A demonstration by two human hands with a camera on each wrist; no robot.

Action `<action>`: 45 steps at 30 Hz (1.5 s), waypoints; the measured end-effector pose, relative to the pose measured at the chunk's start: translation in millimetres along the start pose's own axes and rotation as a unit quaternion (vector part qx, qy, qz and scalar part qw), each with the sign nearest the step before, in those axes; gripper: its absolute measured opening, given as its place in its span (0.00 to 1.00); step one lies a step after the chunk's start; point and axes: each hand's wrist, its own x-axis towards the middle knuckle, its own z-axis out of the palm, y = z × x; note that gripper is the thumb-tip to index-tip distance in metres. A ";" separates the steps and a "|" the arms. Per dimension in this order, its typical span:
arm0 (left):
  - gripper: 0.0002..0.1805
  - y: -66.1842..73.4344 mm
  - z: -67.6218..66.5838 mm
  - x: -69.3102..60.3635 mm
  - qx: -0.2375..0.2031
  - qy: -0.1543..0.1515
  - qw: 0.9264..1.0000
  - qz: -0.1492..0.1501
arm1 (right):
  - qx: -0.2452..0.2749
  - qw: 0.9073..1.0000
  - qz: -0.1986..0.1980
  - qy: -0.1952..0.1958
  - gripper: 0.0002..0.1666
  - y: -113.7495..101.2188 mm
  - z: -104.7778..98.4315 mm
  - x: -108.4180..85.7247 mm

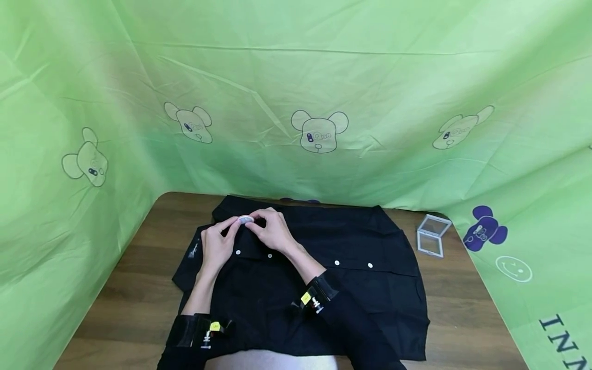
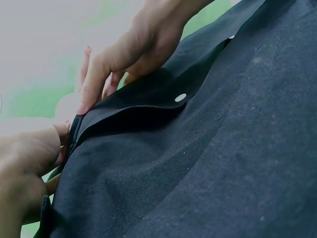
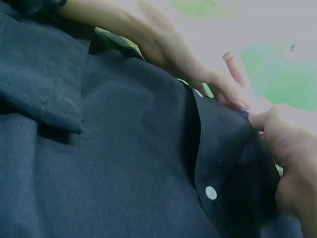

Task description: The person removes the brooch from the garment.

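Observation:
A black shirt (image 1: 361, 231) lies across the wooden table, white buttons (image 1: 337, 262) along its placket. Near its upper left part, both hands meet at a small round white disc (image 1: 246, 219). My left hand (image 1: 218, 246) pinches the disc's left side; my right hand (image 1: 273, 229) holds its right side between thumb and finger. In the left wrist view, the right thumb (image 2: 86, 106) presses the shirt's dark edge (image 2: 77, 129), and the left hand (image 2: 29, 163) touches that edge from below. Fingers and cloth hide much of the disc, so its kind cannot be told.
An opened clear case (image 1: 432, 235) with a pale frame stands at the table's right side. Green curtain cloth (image 1: 259, 77) printed with bear heads hangs behind and on both sides. Bare wood (image 1: 120, 303) shows left of the shirt. A white emblem (image 1: 192, 251) marks the sleeve.

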 end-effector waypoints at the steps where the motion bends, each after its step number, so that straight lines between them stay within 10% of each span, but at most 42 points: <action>1: 0.09 0.3 0.1 0.1 0.000 0.001 1.000 0.002 | -0.003 1.000 -0.009 -0.001 0.12 0.0 -1.2 -0.2; 13: 0.09 2.0 -0.6 0.9 -0.007 -0.003 1.000 0.004 | -0.031 0.998 -0.057 -0.023 0.25 -1.4 -14.1 3.6; 36: 0.12 -2.2 -2.2 2.6 -0.008 -0.021 1.000 0.017 | -0.038 0.996 -0.075 0.006 0.09 -6.4 -10.8 3.3; 45: 0.14 -6.4 -16.6 8.0 0.017 -0.042 0.996 0.082 | -0.032 0.998 -0.052 0.031 0.09 -4.9 -6.1 1.2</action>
